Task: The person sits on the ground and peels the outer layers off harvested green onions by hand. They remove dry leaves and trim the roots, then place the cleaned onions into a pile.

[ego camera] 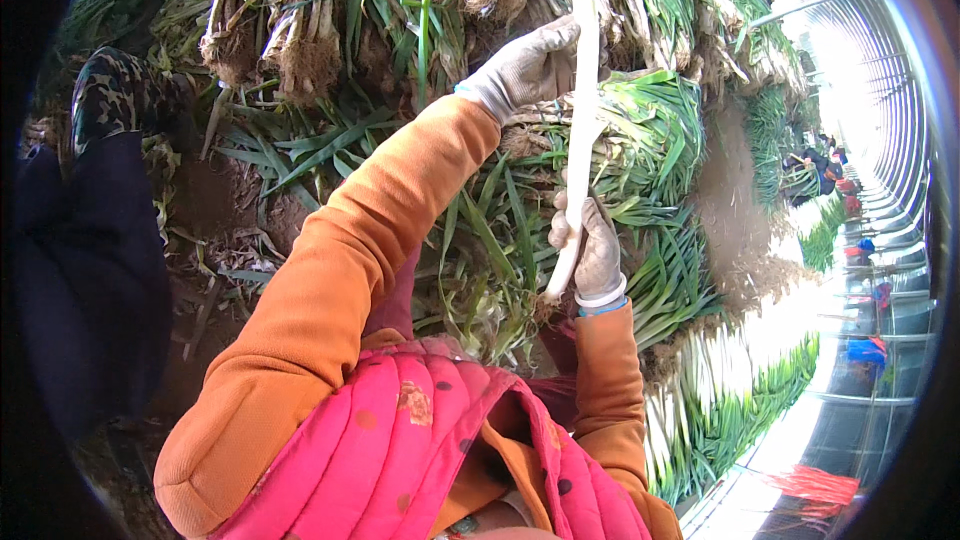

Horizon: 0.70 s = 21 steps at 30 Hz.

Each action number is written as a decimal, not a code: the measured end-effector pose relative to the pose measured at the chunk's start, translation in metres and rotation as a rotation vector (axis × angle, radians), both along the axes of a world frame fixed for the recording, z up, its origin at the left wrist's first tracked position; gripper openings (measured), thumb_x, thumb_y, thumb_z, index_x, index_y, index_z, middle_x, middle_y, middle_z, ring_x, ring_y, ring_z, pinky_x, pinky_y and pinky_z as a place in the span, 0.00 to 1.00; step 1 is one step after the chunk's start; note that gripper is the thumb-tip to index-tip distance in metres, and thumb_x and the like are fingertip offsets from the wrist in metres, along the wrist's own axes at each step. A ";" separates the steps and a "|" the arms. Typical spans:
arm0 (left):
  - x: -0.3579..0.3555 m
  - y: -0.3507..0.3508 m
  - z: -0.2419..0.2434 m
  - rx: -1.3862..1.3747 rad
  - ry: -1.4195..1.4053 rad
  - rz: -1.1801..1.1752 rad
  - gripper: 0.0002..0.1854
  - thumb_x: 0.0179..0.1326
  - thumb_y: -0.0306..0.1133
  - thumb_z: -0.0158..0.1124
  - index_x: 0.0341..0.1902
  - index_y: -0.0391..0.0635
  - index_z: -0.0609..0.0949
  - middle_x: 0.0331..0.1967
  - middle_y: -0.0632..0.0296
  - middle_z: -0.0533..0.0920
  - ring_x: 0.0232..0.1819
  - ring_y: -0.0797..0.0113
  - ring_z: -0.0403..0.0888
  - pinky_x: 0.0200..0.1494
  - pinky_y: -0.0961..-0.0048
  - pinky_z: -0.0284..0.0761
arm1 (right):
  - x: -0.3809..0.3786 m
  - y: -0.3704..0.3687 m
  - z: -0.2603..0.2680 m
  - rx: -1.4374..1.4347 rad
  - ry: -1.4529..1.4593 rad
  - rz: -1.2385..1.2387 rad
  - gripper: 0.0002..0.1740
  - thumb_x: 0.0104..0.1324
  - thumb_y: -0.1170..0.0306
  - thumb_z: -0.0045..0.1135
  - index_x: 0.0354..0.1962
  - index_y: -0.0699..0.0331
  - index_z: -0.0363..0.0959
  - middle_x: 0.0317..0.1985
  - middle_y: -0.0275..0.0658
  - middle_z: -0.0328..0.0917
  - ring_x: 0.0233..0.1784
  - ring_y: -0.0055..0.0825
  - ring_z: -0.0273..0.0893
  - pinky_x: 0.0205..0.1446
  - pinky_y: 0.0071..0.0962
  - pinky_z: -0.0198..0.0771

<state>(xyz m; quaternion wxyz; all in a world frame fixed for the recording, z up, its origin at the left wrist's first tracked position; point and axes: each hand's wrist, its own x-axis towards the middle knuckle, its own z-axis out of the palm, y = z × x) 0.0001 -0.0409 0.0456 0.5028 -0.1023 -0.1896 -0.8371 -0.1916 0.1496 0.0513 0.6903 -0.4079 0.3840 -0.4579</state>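
Observation:
A long white Welsh onion or leek stalk (583, 127) stands out in front of me, running from its root end up past the top edge of the view. My right hand (596, 251), in a soiled work glove, wraps its fingers round the lower stalk just above the roots (547, 307). Higher up, my gloved left hand (536, 67) grips the same stalk, its fingers partly hidden behind it. Beneath the hands lie loose green leaves (487, 240) and peeled scraps. Behind the stalk rests a bundle of leafy stalks (645, 127).
Root-ended bundles (304, 37) line the far side. Clean white stalks (697, 405) lie in a row at right, near red ties (814, 484). At left is a person's dark-clothed leg (90, 277). Farther off, people (821, 165) work beside the curved greenhouse frame (892, 90).

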 end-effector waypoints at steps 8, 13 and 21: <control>-0.015 0.001 -0.007 0.040 -0.140 0.210 0.07 0.64 0.28 0.61 0.45 0.47 0.75 0.34 0.62 0.81 0.35 0.64 0.84 0.40 0.61 0.85 | 0.018 -0.060 0.016 -0.628 0.836 -0.155 0.21 0.68 0.60 0.57 0.50 0.68 0.69 0.35 0.35 0.75 0.37 0.22 0.70 0.43 0.25 0.68; -0.024 0.004 -0.011 0.192 -0.167 0.266 0.10 0.63 0.26 0.63 0.46 0.50 0.74 0.34 0.62 0.81 0.34 0.64 0.84 0.38 0.61 0.87 | 0.017 -0.086 0.028 -0.786 1.291 -0.168 0.19 0.64 0.59 0.61 0.42 0.67 0.76 0.33 0.48 0.78 0.36 0.40 0.78 0.41 0.33 0.71; -0.031 0.012 -0.012 0.221 -0.155 0.261 0.11 0.63 0.26 0.61 0.47 0.49 0.74 0.34 0.62 0.78 0.35 0.62 0.81 0.44 0.50 0.85 | 0.010 -0.091 0.024 -0.755 1.472 -0.130 0.10 0.64 0.66 0.53 0.36 0.64 0.76 0.31 0.49 0.79 0.36 0.48 0.78 0.41 0.40 0.71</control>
